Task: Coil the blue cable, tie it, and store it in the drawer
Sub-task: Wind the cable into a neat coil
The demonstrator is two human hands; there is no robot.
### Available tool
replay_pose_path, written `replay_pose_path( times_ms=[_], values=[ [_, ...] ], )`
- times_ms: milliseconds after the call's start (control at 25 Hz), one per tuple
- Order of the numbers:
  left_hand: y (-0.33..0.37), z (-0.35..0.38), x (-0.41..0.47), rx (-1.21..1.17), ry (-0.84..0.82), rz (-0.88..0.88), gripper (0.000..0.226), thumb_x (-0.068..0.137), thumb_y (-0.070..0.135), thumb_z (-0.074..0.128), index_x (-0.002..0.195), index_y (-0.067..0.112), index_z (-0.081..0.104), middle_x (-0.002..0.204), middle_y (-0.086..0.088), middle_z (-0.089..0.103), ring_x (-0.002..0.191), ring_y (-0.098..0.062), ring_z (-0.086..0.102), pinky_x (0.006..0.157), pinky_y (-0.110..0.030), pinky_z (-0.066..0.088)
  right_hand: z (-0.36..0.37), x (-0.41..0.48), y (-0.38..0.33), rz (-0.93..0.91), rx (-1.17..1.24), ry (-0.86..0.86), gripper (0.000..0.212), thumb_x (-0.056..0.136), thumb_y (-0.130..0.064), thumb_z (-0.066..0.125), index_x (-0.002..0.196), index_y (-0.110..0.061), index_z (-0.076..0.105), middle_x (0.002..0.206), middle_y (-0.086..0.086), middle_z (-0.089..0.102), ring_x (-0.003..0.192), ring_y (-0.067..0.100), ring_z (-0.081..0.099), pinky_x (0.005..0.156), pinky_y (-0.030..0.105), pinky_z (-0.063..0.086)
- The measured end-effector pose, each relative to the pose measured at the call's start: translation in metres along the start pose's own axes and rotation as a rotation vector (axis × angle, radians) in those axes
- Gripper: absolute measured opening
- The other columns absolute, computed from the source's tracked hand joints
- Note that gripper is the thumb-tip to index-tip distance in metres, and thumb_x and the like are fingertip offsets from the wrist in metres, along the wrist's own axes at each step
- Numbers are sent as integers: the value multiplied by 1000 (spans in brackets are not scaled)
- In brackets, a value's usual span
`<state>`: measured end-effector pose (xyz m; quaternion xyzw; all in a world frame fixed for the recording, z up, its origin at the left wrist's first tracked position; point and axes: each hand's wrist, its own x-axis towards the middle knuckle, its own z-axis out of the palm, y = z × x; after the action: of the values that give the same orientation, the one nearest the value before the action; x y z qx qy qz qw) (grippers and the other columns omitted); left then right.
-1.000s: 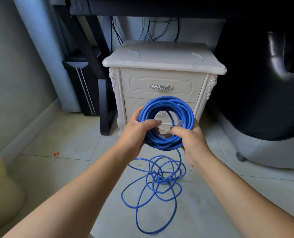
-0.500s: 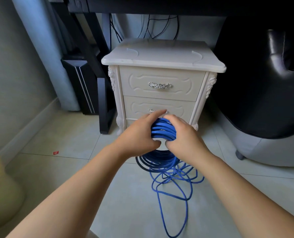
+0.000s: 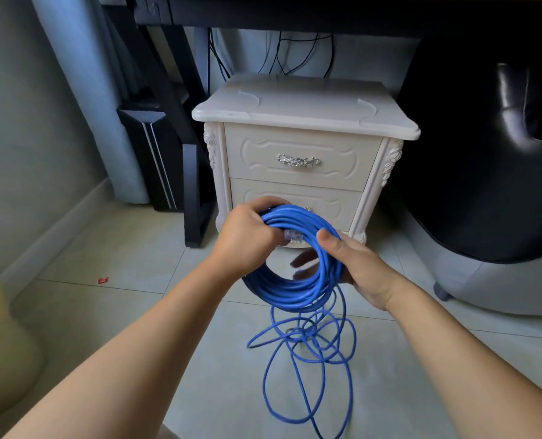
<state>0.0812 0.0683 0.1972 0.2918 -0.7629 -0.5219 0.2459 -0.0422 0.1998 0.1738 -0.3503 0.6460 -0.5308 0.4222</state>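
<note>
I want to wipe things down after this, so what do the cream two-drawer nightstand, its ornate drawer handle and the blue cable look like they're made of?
The cream two-drawer nightstand looks like painted or lacquered wood or board, with a smooth satin sheen and carved trim. Its ornate drawer handle looks like polished silver-toned metal, glinting. The blue cable looks plastic-jacketed: smooth, flexible, slightly glossy.

The lower drawer [image 3: 298, 202] of the nightstand is partly covered by the left hand [image 3: 247, 239] and the blue cable [image 3: 295, 289], so that only a small bit of its handle is seen. The fingers [image 3: 304, 259] of the right hand [image 3: 358, 270] are mostly hidden behind the coil. The loose cable on the floor is cut off by the bottom edge, and the clear plug [image 3: 292, 235] is too blurred for detail.
</note>
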Motion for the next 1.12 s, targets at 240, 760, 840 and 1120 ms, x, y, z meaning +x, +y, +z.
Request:
replay_pose_path(
  times_ms=[240,760,840,1120],
  values=[
    [-2,-13,5,-240,146,-115,37,72,-12,61,90,18,74,56,1,59,51,-21,46,52,-29,40,-6,9,14,25,10,-59,78,65,-92,39,99,-29,73,88,8,74,87,20,68,97,42,49],
    [-11,0,-3,-304,-275,-235,71,67,8,81,130,25,52,98,-1,65,89,-13,65,82,-31,55,2,7,6,-61,57,498,21,74,0,65,87,-15,56,73,0,57,59,11,63,63,27,51],
    [-13,-11,0,-297,-437,-231,84,62,21,83,136,32,45,112,3,65,98,-8,65,87,-28,52,-4,6,2,-98,-111,493,23,69,-5,64,88,-16,58,69,-3,57,64,18,61,67,35,50],
    [-16,13,-7,452,-285,232,84,68,13,72,142,36,40,114,10,59,94,-6,57,76,-12,43,16,-4,-5,-182,-880,298,33,71,-19,67,96,-29,49,87,-11,61,82,18,58,72,34,48]
  ],
)
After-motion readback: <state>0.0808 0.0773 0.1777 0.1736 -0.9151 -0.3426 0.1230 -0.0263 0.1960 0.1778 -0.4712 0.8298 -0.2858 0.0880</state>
